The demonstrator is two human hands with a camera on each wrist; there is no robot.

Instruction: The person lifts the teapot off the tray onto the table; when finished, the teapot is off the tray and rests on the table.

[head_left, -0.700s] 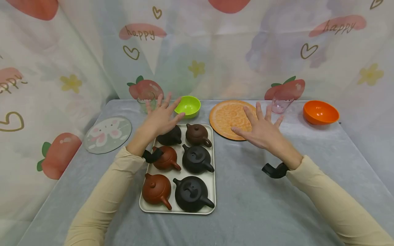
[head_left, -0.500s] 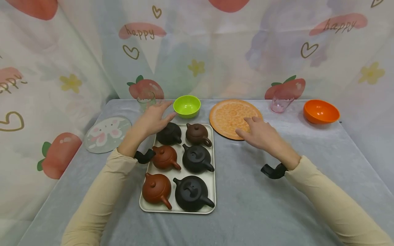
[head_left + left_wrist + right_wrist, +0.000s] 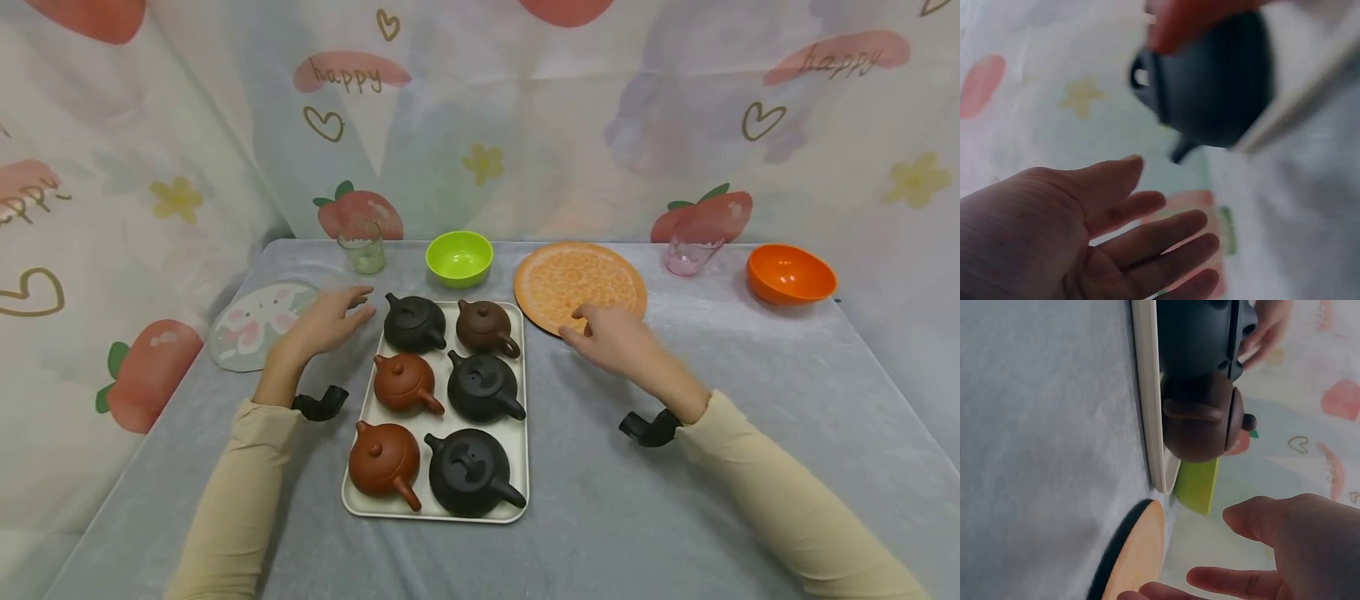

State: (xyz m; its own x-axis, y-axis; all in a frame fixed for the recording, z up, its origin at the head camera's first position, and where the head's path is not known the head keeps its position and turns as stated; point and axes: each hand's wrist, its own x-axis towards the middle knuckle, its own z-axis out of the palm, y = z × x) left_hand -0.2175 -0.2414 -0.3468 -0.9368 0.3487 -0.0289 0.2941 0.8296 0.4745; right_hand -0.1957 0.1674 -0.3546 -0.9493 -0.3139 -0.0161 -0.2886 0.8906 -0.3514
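In the head view, a cream tray (image 3: 382, 507) holds several teapots: black ones at back left (image 3: 414, 323), middle right (image 3: 487, 400) and front right (image 3: 470, 483), a dark brown teapot (image 3: 483, 327) at back right, and reddish-brown ones at middle left (image 3: 403, 385) and front left (image 3: 382, 462). My left hand (image 3: 327, 319) is left of the tray, beside the back black teapot, fingers loosely bent and holding nothing. My right hand (image 3: 621, 340) hovers by the front of the orange-slice mat (image 3: 570, 279), thumb and fingers apart, holding nothing.
A round rabbit-print mat (image 3: 247, 333) lies at the left, partly behind my left hand. Along the back stand a greenish glass (image 3: 363, 252), a lime bowl (image 3: 459, 260), a pink glass (image 3: 690, 257) and an orange bowl (image 3: 791, 277). A printed curtain (image 3: 562, 167) hangs behind.
My left hand has drawn back and left from over the back black teapot. My right hand has come lower and slightly nearer, and the spread fingers of both have relaxed.
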